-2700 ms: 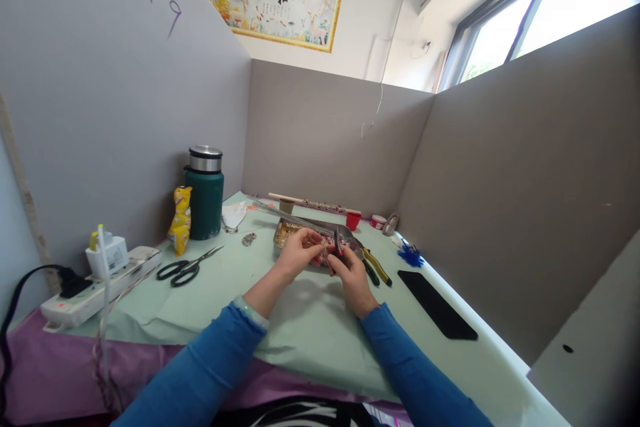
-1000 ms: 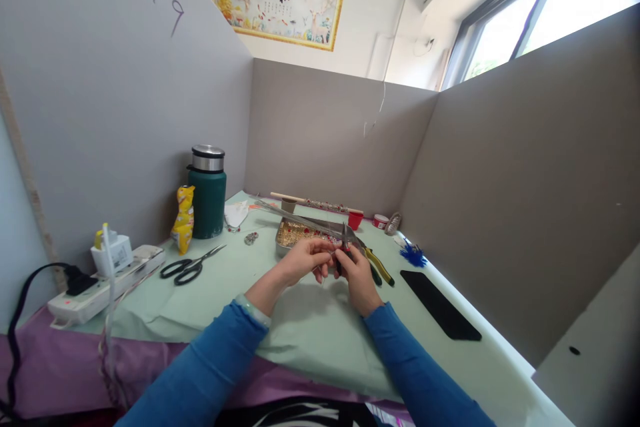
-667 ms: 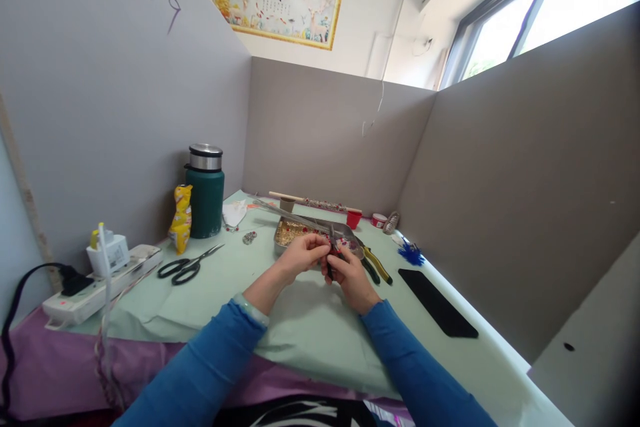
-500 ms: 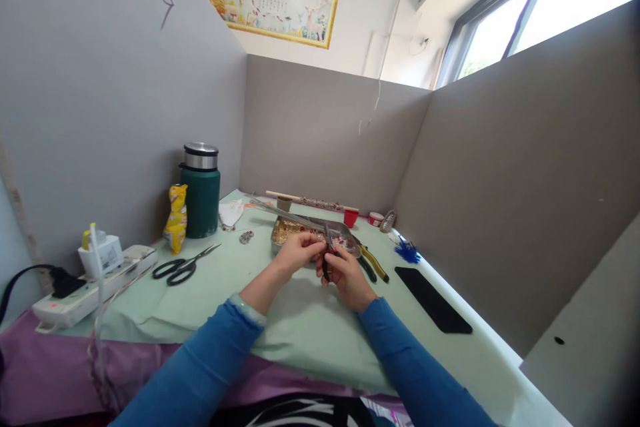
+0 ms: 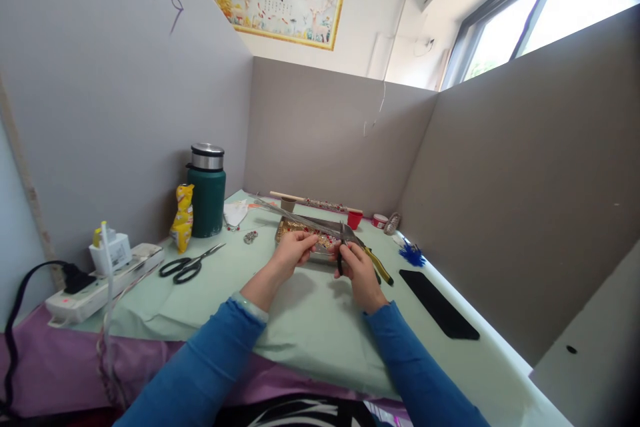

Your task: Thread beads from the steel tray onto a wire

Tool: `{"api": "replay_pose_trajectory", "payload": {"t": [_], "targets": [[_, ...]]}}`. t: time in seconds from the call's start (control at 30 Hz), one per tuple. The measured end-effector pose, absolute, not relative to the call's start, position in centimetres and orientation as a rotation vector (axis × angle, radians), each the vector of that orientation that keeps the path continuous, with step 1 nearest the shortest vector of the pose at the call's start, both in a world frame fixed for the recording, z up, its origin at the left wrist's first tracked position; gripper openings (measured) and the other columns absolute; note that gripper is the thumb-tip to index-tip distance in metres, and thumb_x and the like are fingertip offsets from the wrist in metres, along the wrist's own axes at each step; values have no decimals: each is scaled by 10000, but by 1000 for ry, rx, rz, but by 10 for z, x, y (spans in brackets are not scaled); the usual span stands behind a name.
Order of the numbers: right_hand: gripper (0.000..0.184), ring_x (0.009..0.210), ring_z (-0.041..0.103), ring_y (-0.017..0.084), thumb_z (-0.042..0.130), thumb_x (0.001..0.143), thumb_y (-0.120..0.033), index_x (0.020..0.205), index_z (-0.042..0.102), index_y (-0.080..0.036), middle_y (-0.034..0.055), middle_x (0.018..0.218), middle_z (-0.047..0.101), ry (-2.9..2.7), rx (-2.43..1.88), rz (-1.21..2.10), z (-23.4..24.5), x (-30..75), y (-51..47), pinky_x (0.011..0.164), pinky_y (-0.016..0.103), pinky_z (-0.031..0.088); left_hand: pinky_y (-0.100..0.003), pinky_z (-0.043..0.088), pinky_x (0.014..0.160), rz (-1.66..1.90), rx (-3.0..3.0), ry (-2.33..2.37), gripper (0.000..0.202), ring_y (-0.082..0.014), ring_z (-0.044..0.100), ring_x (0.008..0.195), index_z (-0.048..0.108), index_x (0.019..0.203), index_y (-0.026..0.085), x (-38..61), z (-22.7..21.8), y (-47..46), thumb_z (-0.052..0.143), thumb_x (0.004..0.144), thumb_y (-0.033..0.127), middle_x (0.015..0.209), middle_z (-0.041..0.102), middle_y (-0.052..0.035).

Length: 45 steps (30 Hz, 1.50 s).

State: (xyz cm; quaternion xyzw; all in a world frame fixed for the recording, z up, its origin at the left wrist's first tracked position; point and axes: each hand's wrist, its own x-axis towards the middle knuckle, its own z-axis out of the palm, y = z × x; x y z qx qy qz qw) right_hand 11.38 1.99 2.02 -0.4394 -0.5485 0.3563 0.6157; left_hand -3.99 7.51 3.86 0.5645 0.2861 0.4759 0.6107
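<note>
In front of the metal tray (image 5: 278, 237), my left hand (image 5: 287, 259) is closed in a pinch, thumb against fingertips. Whatever it pinches is too small to make out. My right hand (image 5: 363, 273) is wrapped round a small pair of pliers (image 5: 341, 260) with dark handles, their jaws pointing up and away. A gap separates the two hands. Gold pieces and red beads (image 5: 320, 240) lie in the tray behind them. Long thin metal wires (image 5: 290, 215) rest across its far side. Yellow-and-black-handled pliers (image 5: 381, 267) lean at its right end.
Black scissors (image 5: 187, 268) lie left, near a green flask (image 5: 207, 193), a yellow packet (image 5: 183, 219) and a power strip (image 5: 145, 260). A red cup (image 5: 355, 219) and beaded stick (image 5: 325, 204) are behind the tray. A black flat pad (image 5: 439, 305) lies right. Grey partitions (image 5: 340, 127) enclose the table.
My hands have drawn apart: the left went slightly left, the right moved right with the pliers. Before, they met over the pliers. The whole view has shifted a little.
</note>
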Motion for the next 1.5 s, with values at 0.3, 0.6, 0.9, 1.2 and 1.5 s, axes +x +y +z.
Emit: {"api": "replay_pose_trajectory", "payload": {"t": [0.3,0.6,0.9,1.2,1.5], "targets": [[267,789,576,198,518,797,-382,954,587,-177,54,871,635,-1663,-1267,98,12,117,18,726,313,433,-168,178,322,1078,1143,596,183,-15,343,347,578,675,86,-42,39,79,643,695,255,548,564,-16],[246,841,577,209,519,787,-325,978,576,-181,72,928,627,-1806,-1301,-140,6,118,22,748,321,436,-167,138,319,1089,1147,618,205,-20,367,357,586,648,75,-41,35,83,599,722,265,591,594,-52],[249,826,573,212,516,777,-312,980,585,-185,76,922,629,-1795,-1297,-177,5,117,21,739,325,436,-170,123,323,1113,1205,666,239,-26,351,350,588,630,81,-41,39,77,608,728,297,487,538,-19],[210,726,572,196,521,767,-305,936,590,-200,53,831,633,-1821,-1333,-157,5,115,20,671,307,429,-167,143,321,1113,1203,686,254,-21,374,342,632,732,80,-40,34,82,642,697,332,581,599,-44],[179,678,572,192,512,774,-314,879,609,-206,40,763,638,-1814,-1324,-87,5,114,20,633,297,412,-157,158,332,1126,1241,725,228,-21,382,352,592,675,86,-39,37,77,621,705,310,598,596,-35]]}}
